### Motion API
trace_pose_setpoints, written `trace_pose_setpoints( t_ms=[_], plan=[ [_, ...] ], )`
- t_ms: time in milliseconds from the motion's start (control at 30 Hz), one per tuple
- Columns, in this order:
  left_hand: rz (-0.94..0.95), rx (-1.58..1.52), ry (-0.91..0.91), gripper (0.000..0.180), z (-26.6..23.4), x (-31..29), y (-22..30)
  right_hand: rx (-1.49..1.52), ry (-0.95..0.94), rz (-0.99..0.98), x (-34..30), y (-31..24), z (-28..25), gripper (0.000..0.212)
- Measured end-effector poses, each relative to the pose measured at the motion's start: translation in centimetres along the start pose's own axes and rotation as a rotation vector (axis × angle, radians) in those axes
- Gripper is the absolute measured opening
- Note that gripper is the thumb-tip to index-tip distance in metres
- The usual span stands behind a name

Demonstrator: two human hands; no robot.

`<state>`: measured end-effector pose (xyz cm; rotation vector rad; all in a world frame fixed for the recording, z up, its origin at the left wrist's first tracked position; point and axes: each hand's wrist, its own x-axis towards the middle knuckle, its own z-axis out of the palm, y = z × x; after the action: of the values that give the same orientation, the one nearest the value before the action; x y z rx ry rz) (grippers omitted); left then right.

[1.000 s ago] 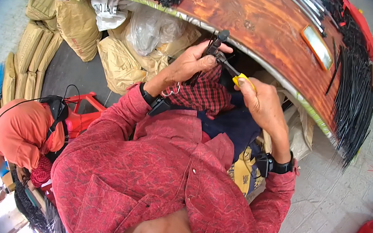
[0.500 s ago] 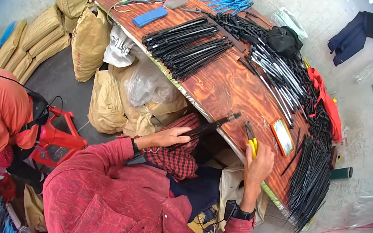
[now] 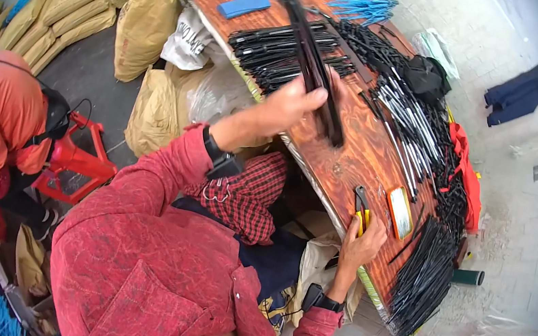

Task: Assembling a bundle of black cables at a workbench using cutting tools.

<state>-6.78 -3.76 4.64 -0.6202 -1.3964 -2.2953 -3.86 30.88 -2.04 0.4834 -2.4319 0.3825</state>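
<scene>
My left hand [image 3: 295,106] is raised over the table's near edge, its fingers closed round a long black bundle that looks like a folded umbrella frame [image 3: 306,42]. Motion smears that frame; its upper end reaches the top of the view. It passes in front of a pile of similar black frames [image 3: 257,53] on the table. Lower right, my right hand [image 3: 363,243] rests by the table edge, closed on the yellow handles of small pliers [image 3: 360,201]. The pliers' dark jaws point away from me over the wood. Beside them lies an orange-rimmed case [image 3: 400,212].
The wooden table [image 3: 324,165] also bears a blue block [image 3: 243,6], blue rods [image 3: 357,5], silver rods [image 3: 406,122] and thin black rods [image 3: 422,279]. Brown sacks [image 3: 144,30] stand left. A person in an orange head covering [image 3: 2,106] is beside a red stool [image 3: 80,162].
My left hand has swung up and away over the table, bringing the black frame from low and slanted to nearly upright. My right hand keeps the pliers near the same spot. The view has shifted.
</scene>
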Motion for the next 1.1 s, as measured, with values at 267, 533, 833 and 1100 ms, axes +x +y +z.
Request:
trace_pose_setpoints(
  t_ms=[267,533,833,1100],
  plan=[
    [0.057,0.029,0.332,0.025,-5.8,7.1,0.1,0.020,-0.002,0.017,0.5,0.0,-0.3,0.035],
    [0.289,-0.024,0.533,0.026,-8.0,10.3,0.8,0.012,0.011,0.034,0.7,-0.7,-0.1,0.034],
    [0.017,-0.108,0.723,0.022,-7.3,12.4,-7.7,-0.055,0.027,-0.009,0.1,0.0,0.3,0.034],
    [-0.329,-0.888,0.695,0.070,-6.8,7.6,-7.7,-0.063,0.011,-0.017,-0.1,-0.1,0.9,0.034]
  ],
)
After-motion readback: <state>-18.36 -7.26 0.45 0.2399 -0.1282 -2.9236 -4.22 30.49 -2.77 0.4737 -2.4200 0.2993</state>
